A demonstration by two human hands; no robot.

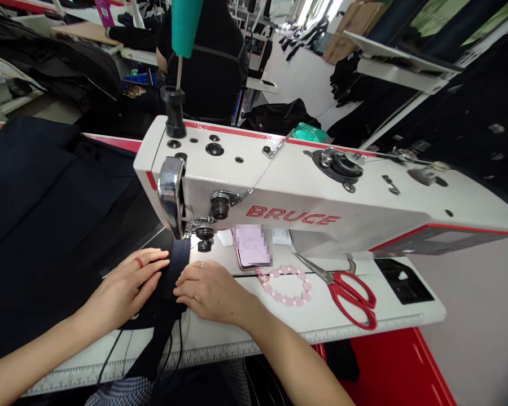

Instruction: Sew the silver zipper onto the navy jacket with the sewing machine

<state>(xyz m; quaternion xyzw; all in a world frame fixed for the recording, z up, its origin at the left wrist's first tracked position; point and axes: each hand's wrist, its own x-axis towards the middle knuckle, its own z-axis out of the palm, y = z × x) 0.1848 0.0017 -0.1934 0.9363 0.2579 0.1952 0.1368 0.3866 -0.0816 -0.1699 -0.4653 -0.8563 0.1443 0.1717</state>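
Observation:
Dark navy fabric (38, 203) spreads over the left of the sewing table, and a narrow strip of it (179, 265) runs under the needle area of a white sewing machine (237, 186). My left hand (129, 287) lies on the fabric left of the strip, fingers stretched out and a red ring on one. On the strip's right edge, my right hand (209, 293) has its fingers curled and pressed together on the cloth. A zipper-like line (152, 238) shows just beyond my left fingers. The needle tip is hidden behind the machine's head.
Red-handled scissors (351, 299), a pink bead loop (288, 286) and a blurred-out phone-like object (252, 246) lie right of my right hand. A measuring tape (220, 354) runs along the table's front edge. Beyond the machine sits a person in black (214, 62).

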